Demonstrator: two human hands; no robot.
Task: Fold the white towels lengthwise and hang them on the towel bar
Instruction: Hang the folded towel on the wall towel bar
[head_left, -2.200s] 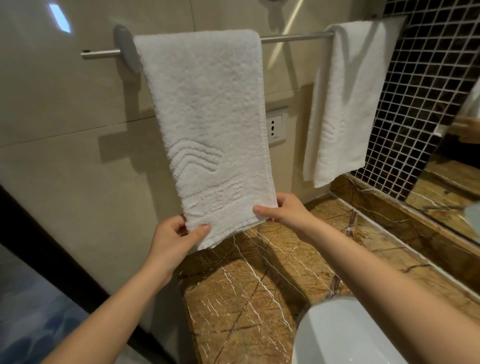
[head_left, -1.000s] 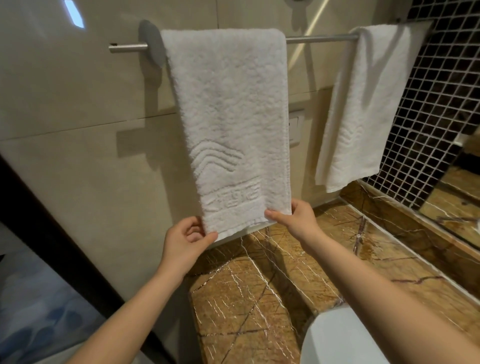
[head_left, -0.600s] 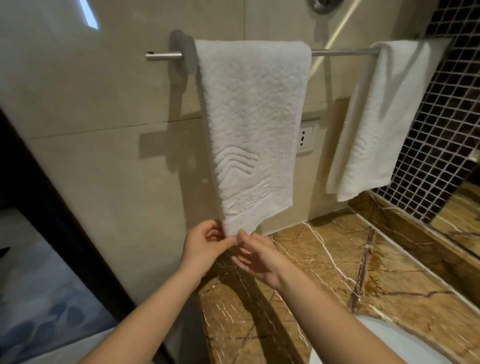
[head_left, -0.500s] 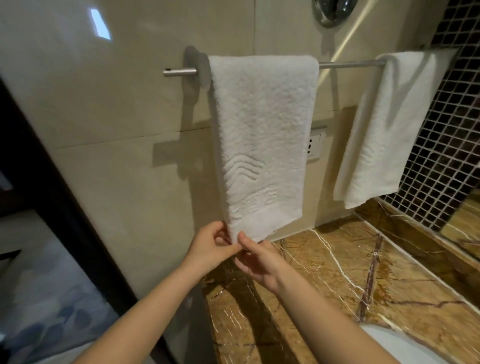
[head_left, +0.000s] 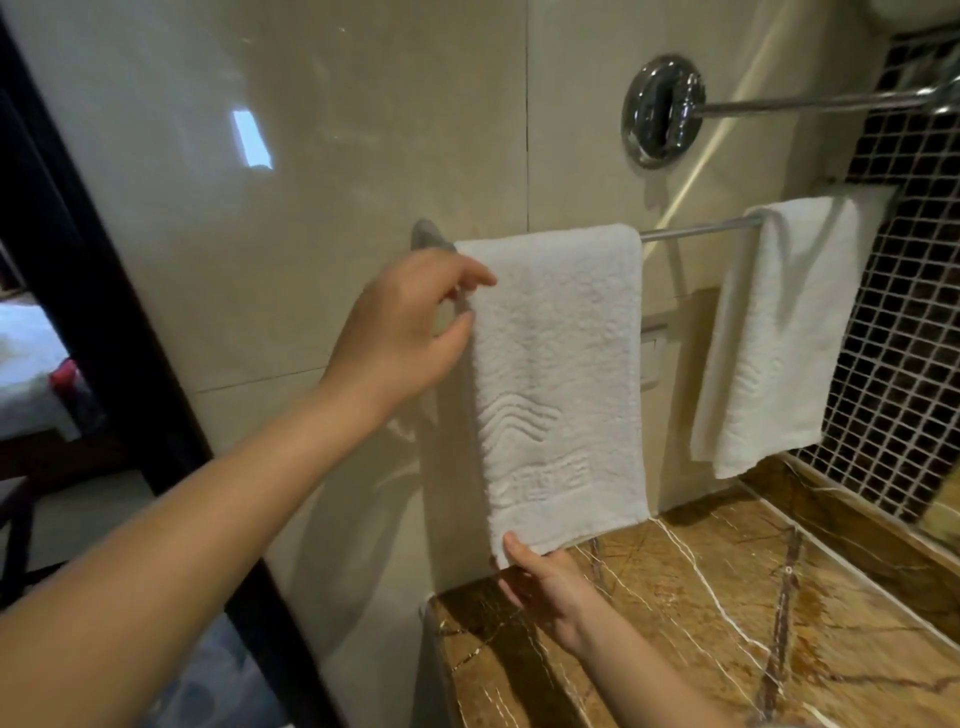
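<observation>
the left towel (head_left: 558, 374) is hanging folded over the bar (head_left: 696, 234), with its embossed wave pattern facing out and its bottom hem sitting just above the counter (head_left: 701, 623). the left hand (head_left: 405, 332) is reaching up to this towel's left edge near the top. its index fingertip is lying on the front of the cloth and its thumb is pressing at the edge below, so it is pinching that edge. the right hand (head_left: 545, 582) is gripping the bottom left corner, thumb on the front and the other fingers curling behind. the right towel (head_left: 779, 332) is hanging further along the same bar, apart from the first. a socket (head_left: 652, 358) is showing on the wall (head_left: 311, 156) between the two towels. a chrome mount (head_left: 662, 111) is sitting on the wall above the bar, and dark mosaic tile (head_left: 909, 312) is covering the far right.
</observation>
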